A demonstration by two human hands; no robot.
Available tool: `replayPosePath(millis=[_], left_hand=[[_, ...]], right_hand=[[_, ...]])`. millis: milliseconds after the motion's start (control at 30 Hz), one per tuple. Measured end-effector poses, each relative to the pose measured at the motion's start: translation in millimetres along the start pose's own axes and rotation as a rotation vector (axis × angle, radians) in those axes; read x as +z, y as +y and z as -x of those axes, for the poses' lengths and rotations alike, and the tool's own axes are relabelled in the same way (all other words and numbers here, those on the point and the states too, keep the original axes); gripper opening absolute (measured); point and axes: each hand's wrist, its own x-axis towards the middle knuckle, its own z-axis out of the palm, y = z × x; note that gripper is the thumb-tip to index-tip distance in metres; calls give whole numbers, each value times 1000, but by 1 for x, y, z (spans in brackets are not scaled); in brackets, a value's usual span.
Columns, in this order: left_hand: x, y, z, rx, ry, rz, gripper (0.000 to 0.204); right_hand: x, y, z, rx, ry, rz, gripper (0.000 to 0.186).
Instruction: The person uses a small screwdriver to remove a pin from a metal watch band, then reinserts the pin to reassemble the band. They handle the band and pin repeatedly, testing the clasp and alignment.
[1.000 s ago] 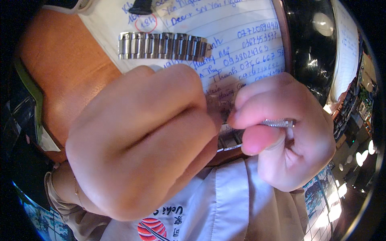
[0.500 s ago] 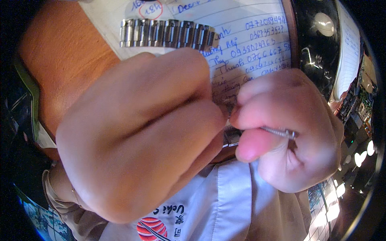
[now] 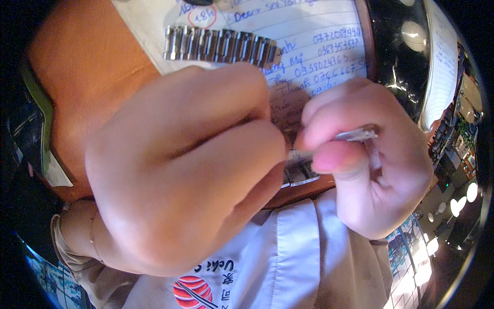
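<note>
My left hand (image 3: 190,165) is closed, back upward, over the lower edge of a lined sheet of handwritten paper (image 3: 254,11); whatever its fingers hold is hidden. My right hand (image 3: 370,165) is curled just to its right, a small silver metal piece (image 3: 357,135) pinched between thumb and index finger. A silver metal link band (image 3: 216,44), like a watch strap, lies on the paper just above my left hand.
Brown work surface (image 3: 87,82) shows at the left, with a green edge beside it. A dark glossy surface (image 3: 399,56) and another lined paper (image 3: 442,72) are on the right. My pale shirt (image 3: 293,252) fills the lower middle.
Both hands sit somewhat higher in the picture than a second ago, still curled. The metal piece in my right hand has risen and changed angle since half a second ago.
</note>
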Motion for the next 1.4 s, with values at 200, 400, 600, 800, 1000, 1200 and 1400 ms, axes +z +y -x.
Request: replayPosePath(millis=[200,400,600,800,1000,1200,1400], left_hand=[[0,-6,1,35,10,-20,24],[-9,-3,-11,-4,-85,-40,23],[-10,-5,-12,-9,-80,-29,23],[-13,1,-13,-27,-140,-38,23],[3,-3,-2,29,38,-3,23],[0,-5,-5,-1,60,-13,23],[-24,-17,-19,-43,-148,-9,24]], right_hand=[[1,7,1,-65,184,-112,32],[7,6,4,-49,291,-205,42],[10,-5,17,107,427,6,42],[5,5,20,-103,321,-63,36],[5,1,12,-120,295,110,32],[1,4,10,-182,333,259,30],[26,-3,-9,-93,367,34,28]])
